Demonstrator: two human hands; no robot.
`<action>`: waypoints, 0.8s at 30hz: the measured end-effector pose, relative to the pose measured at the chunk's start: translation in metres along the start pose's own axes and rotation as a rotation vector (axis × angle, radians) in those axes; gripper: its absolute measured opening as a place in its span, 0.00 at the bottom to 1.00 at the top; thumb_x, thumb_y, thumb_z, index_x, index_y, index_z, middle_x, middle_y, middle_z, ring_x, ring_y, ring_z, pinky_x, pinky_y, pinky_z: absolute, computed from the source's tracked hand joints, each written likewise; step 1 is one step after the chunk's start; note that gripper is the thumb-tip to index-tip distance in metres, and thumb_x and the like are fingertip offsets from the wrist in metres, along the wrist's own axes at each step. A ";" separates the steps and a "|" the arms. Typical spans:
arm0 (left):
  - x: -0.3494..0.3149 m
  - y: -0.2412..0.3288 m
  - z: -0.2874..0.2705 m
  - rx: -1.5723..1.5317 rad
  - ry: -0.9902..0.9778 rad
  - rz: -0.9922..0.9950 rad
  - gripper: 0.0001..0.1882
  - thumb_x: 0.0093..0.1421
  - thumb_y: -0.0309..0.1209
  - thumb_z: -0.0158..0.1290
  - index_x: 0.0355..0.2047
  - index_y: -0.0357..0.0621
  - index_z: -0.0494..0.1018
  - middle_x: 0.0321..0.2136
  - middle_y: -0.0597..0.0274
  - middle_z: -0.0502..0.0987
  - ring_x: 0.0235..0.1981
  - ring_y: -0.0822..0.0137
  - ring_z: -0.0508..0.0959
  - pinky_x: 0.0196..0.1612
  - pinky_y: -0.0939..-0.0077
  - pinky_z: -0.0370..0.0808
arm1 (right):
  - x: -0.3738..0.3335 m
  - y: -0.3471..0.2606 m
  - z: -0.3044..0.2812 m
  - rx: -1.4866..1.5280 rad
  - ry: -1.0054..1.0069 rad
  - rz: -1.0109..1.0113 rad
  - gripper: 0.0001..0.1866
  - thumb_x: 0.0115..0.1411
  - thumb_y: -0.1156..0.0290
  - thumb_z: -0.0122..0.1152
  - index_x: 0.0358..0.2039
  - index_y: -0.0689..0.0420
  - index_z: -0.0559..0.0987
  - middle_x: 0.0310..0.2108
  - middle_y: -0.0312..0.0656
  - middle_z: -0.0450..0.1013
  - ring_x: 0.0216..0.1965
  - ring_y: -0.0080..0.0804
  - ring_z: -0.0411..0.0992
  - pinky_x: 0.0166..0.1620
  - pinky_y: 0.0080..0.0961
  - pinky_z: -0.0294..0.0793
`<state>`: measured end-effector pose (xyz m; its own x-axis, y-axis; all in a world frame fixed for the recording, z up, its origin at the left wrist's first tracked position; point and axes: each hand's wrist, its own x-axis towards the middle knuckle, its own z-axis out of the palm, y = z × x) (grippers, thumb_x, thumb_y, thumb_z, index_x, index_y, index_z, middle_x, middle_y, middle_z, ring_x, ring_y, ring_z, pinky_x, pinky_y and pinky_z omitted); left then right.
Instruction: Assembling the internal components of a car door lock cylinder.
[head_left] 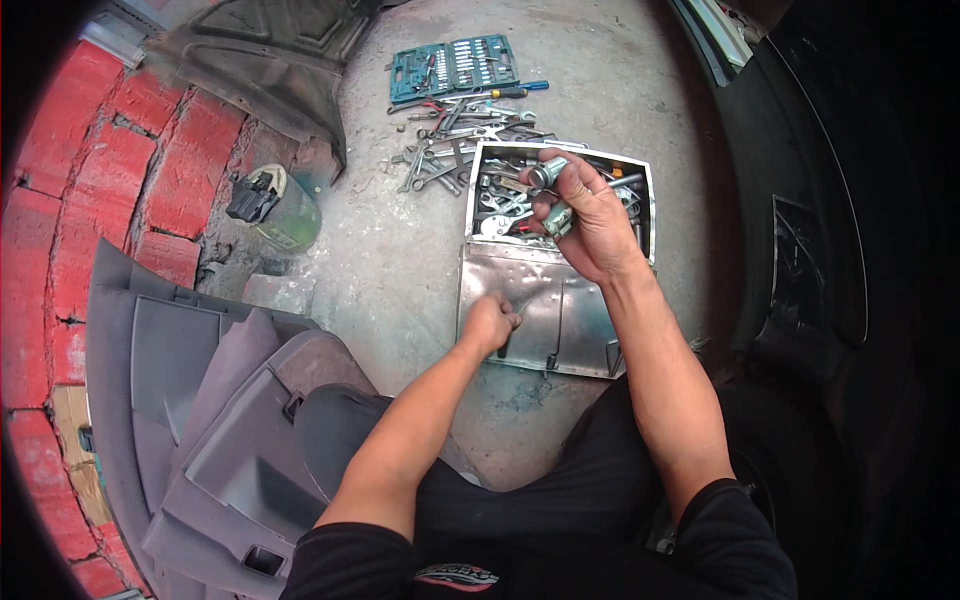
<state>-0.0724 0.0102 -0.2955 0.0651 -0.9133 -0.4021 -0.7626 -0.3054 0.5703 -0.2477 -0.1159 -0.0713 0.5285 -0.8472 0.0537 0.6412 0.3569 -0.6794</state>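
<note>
Sockets (547,174), two of them by their look, are in the right hand (585,205), held up over the box (471,210), inside its far and near edges as seen from above. The upper one is pinched between thumb and fingers; the lower one sits in the bent fingers, partly covered, so its full shape cannot be told.

They look like bright, plated metal: probably hard and quite stiff, dense for their size, and unlikely to be hurt by a knock. The smooth, round walls could turn or slip, more so with any oil on the skin; whether there is any cannot be seen. The best hold is likely around the side wall, thumb against fingers, with the ends left free. With two in one hand, the lower one seems the easier to lose, as a loosened finger could free it.

The hands are apart. The left hand (490,322) is above the left part of the lid (585,310), which lies folded out from the box's near edge. Its fingers are curled; whether they close on anything cannot be told.

Loose wrenches (433,180) lie on the floor (385,260) off the box's left edge, with a case (418,75) beyond its far left corner.
</note>
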 end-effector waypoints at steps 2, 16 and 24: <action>0.003 0.004 -0.037 -0.357 0.076 -0.081 0.11 0.59 0.25 0.69 0.41 0.36 0.81 0.31 0.58 0.85 0.33 0.64 0.83 0.43 0.68 0.79 | 0.007 0.009 0.001 0.036 0.048 -0.021 0.25 0.65 0.56 0.71 0.58 0.56 0.80 0.39 0.38 0.80 0.35 0.24 0.77 0.40 0.24 0.80; -0.099 0.157 -0.219 -0.377 0.510 0.400 0.06 0.66 0.27 0.61 0.35 0.36 0.77 0.28 0.61 0.82 0.31 0.70 0.81 0.40 0.73 0.77 | -0.002 0.014 0.017 -0.074 0.042 -0.051 0.22 0.66 0.64 0.72 0.57 0.60 0.82 0.36 0.33 0.79 0.35 0.21 0.76 0.41 0.22 0.78; -0.099 0.136 -0.221 -0.185 0.604 0.454 0.05 0.65 0.25 0.61 0.36 0.36 0.78 0.27 0.57 0.81 0.30 0.68 0.81 0.38 0.71 0.78 | -0.006 0.015 0.029 -0.366 0.090 -0.070 0.19 0.66 0.68 0.73 0.55 0.60 0.84 0.40 0.37 0.81 0.39 0.20 0.76 0.45 0.20 0.78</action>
<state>-0.0405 -0.0004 -0.0202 0.1523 -0.9318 0.3294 -0.6821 0.1421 0.7173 -0.2249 -0.0942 -0.0608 0.4295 -0.9013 0.0561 0.4243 0.1466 -0.8936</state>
